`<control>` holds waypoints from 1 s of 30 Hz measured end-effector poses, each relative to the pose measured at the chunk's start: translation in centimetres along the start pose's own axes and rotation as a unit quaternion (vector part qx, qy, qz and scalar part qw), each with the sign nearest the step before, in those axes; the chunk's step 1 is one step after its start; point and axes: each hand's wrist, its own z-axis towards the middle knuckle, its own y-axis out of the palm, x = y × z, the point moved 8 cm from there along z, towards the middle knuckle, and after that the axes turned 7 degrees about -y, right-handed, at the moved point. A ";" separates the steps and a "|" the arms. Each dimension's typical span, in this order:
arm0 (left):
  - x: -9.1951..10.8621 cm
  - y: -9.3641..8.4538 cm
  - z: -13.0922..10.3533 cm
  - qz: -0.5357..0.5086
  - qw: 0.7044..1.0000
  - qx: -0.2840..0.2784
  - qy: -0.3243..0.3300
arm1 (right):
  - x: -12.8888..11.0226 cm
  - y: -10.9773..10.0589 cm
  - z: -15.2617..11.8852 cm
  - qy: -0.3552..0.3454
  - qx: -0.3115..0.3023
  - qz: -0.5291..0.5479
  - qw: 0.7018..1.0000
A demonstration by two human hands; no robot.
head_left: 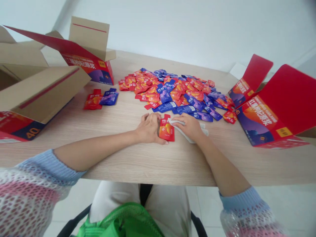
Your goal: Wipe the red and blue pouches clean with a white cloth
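Observation:
A red pouch (166, 131) lies flat on the wooden table (138, 164), its spout end pointing away from me. My left hand (149, 128) is at its left edge, thumb stretched along the bottom corner and fingers bent near the top. In my right hand (189, 126) is a folded white cloth (180, 126), pinched by the fingers and touching the pouch's upper right part. Some of the cloth trails under that hand. Just beyond both hands spreads a heap of red and blue pouches (172, 92).
One red pouch (93, 99) and one blue pouch (109, 97) lie at the left. Open cartons stand on both sides: a large one (44, 95) and another (86, 65) at left, two (261, 120) (243, 87) at right. A wall rises behind the table.

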 end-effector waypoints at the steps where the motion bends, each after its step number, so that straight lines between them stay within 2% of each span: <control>1: 0.0 0.0 0.0 -0.007 1.000 0.000 0.003 | 0.5 -0.2 0.0 0.014 0.004 -0.015 1.000; 7: -0.6 -0.4 0.0 -0.055 0.998 0.014 0.004 | 2.3 -0.8 -0.1 0.060 0.027 -0.053 0.996; 10: -0.8 -0.4 0.0 -0.083 0.996 0.021 0.008 | 1.8 -1.8 -0.4 0.043 0.083 0.016 0.995; 13: -0.8 -0.2 0.0 -0.092 0.996 0.016 0.011 | 0.0 -2.3 -0.7 -0.008 0.118 0.108 0.987; 16: -0.5 -0.1 0.0 -0.095 0.995 0.008 0.029 | -2.4 -1.7 -0.7 -0.056 0.097 0.162 0.980; 20: -0.6 0.0 0.2 -0.087 0.996 -0.002 0.030 | -4.6 0.2 -0.3 -0.104 0.000 0.168 0.980; 22: -0.6 0.1 0.3 -0.086 0.996 -0.010 0.024 | -4.2 0.6 -0.1 -0.091 -0.021 0.145 0.985; 27: -0.3 0.2 0.3 -0.088 0.995 -0.028 0.022 | -1.4 0.1 0.0 -0.019 -0.019 0.065 0.998; 30: -0.6 -0.1 0.6 -0.073 0.997 -0.033 -0.011 | -0.3 -0.3 -0.1 0.018 -0.017 0.017 1.000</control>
